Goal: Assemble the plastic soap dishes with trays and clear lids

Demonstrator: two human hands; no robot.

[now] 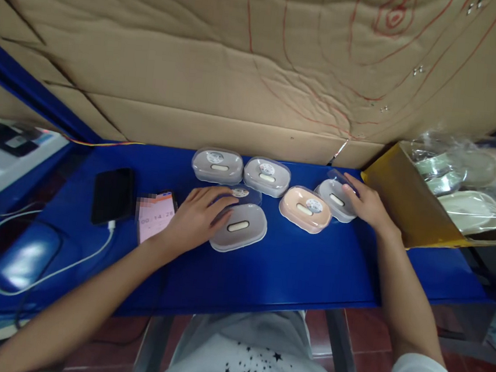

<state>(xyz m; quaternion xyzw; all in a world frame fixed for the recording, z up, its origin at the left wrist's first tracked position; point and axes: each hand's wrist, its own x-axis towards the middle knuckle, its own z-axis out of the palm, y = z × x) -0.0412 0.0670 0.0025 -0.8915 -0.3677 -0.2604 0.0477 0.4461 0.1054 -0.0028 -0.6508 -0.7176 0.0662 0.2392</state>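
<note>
My left hand [201, 219] is curled at the left side of an uncovered grey oval soap box [249, 236]. Its fingers hold a clear plastic lid [249, 195] with a round sticker, tilted up behind that box. At the right, my right hand [368, 204] grips a clear lid [336, 176] at the back edge of another grey soap box [330, 193]. The right-hand fingers partly cover that box. Between the hands sits a pink soap box [298, 214] under a stickered clear lid. Two lidded grey boxes, a left one [205, 173] and a right one [257, 184], stand behind.
An open cardboard carton [387, 193] with plastic-wrapped pieces stands at the right. On the left lie a phone [152, 223] showing a timer and a black device [113, 196] with a white cable [73, 266]. Brown cardboard [174, 79] walls the back of the blue table [300, 279].
</note>
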